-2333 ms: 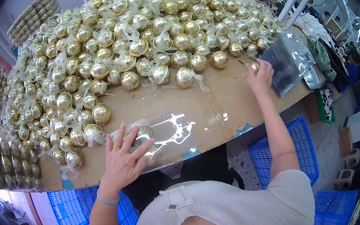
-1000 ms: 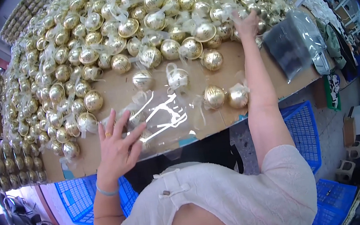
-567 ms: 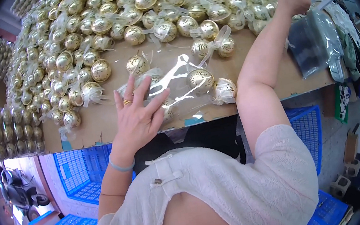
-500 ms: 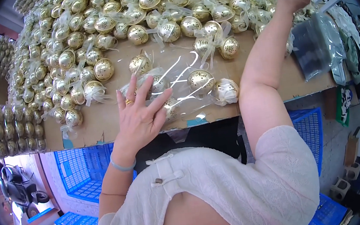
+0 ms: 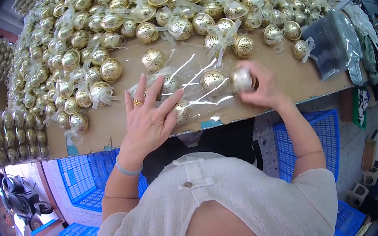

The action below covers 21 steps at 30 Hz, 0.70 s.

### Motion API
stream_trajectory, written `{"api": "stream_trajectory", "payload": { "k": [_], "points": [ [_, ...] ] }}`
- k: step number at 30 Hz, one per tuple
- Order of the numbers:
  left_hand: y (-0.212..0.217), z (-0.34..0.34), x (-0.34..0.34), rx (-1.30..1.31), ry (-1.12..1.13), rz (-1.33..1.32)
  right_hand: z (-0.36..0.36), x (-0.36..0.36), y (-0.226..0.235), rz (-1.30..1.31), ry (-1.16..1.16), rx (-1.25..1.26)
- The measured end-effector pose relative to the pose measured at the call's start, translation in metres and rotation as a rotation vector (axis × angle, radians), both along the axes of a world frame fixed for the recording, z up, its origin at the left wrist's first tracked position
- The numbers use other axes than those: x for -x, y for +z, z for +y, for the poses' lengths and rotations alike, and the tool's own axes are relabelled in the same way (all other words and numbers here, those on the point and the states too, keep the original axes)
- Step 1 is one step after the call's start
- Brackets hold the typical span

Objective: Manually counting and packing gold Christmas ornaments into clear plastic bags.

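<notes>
On the cardboard surface lies a clear, shiny plastic package with several gold patterned ball ornaments in or under it, one of them a gold ball near its right end. My left hand rests flat on the package's left part, fingers spread, holding nothing. At the package's right end, my right hand curls its thumb and fingers round a gold ball ornament, which is smeared by motion. Just beyond the package sits a loose gold ball.
A big heap of gold balls with pale ribbons covers the far side. Flat clear plastic bags lie at the right, and filled clear packs are stacked at the left. Blue crates stand below the table edge.
My right hand has come back from the far right of the heap to the package's right end and closed round a gold ball. My left hand has stayed nearly still.
</notes>
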<state>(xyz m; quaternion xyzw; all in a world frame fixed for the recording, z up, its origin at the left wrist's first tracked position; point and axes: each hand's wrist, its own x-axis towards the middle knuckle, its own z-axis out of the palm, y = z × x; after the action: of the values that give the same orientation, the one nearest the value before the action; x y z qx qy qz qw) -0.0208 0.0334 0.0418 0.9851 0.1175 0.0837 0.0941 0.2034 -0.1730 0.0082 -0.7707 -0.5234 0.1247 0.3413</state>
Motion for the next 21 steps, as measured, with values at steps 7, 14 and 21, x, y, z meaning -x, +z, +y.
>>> {"api": "stream_trajectory", "payload": {
  "k": [7, 14, 21],
  "points": [
    [-0.004, 0.010, 0.018, -0.014, 0.043, 0.014, 0.032, -0.002, -0.017, -0.376, -0.275, -0.340],
    [-0.002, 0.011, 0.020, -0.021, 0.048, 0.007, 0.055, 0.025, -0.007, -0.635, 0.040, -0.282],
    [-0.003, 0.009, 0.020, 0.011, 0.024, -0.005, 0.061, -0.006, -0.025, -0.571, -0.078, -0.290]
  ]
}}
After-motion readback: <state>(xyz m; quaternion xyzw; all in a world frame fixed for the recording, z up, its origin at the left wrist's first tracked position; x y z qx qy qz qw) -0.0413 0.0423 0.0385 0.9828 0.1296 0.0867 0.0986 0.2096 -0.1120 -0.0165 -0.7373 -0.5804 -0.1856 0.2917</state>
